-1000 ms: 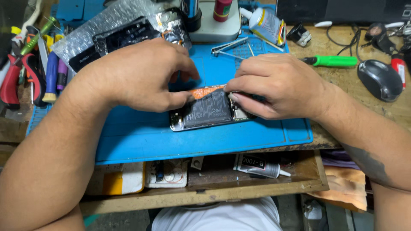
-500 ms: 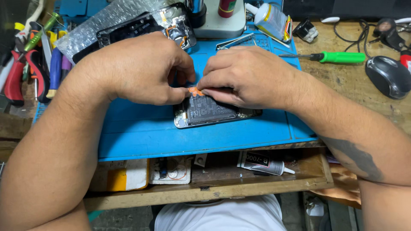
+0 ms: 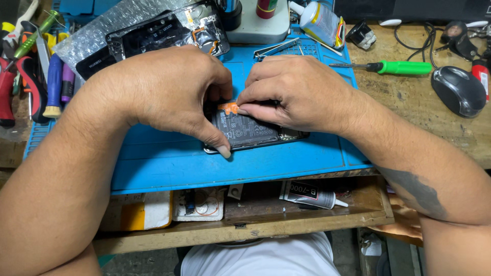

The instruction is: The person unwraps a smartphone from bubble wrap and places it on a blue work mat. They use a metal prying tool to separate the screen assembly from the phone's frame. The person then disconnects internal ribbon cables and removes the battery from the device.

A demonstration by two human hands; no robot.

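While both hands met at the centre of the frame, the left hand (image 3: 174, 94) pressed down on the opened phone (image 3: 250, 132), its thumb braced at the lower left edge. The right hand (image 3: 299, 92) pinched a small orange tab (image 3: 228, 108) between thumb and forefinger, right over the phone's dark battery. The phone lay flat on the blue mat (image 3: 230, 163) on the bench (image 3: 409, 97). A green screwdriver (image 3: 394, 67) and a grey mouse (image 3: 459, 90) sat at upper right.

Black-labelled glue tube (image 3: 312, 194) in the open drawer (image 3: 266, 225).
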